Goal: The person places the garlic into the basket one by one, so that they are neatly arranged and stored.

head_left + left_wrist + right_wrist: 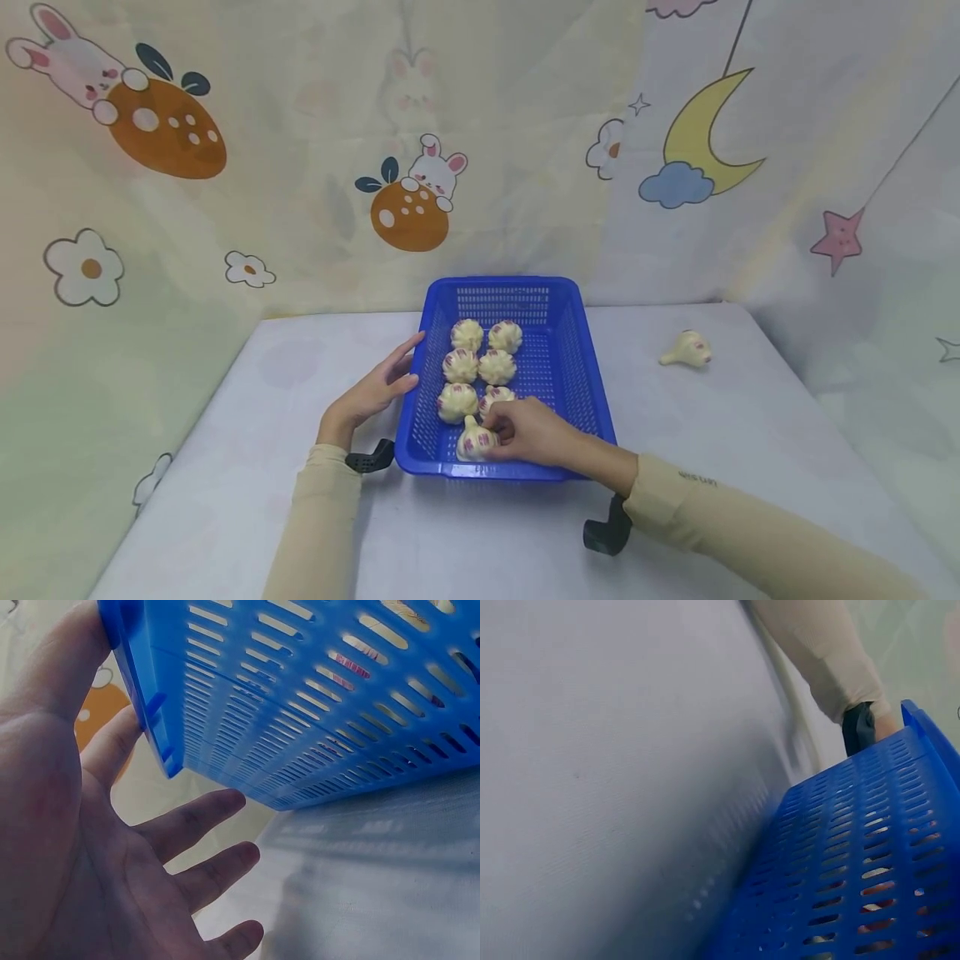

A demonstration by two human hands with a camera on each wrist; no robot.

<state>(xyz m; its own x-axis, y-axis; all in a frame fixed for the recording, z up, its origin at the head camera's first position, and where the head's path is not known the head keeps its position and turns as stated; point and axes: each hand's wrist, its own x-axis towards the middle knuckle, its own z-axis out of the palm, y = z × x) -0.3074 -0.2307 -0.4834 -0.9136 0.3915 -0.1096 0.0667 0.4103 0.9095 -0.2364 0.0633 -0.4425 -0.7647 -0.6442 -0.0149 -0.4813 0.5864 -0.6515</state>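
A blue plastic basket (592,392) with slotted walls holds several garlic bulbs (461,365), set in two columns along its left side. My right hand (534,432) reaches over the basket's near right part and grips a garlic bulb (475,442) at the near end, its stem pointing up. Beside the basket's left wall is my left hand (375,392); in the left wrist view its thumb and index fingertip touch the rim (142,682), while the other fingers stretch out apart from the wall. The right hand itself is out of the right wrist view, which shows the basket wall (855,847).
One more garlic bulb (688,349) lies on its side on the white-covered table (720,442), right of the basket. Behind the table hangs a printed cloth (525,167) with rabbits, flowers and a moon. Dark wrist devices (609,527) sit at both cuffs.
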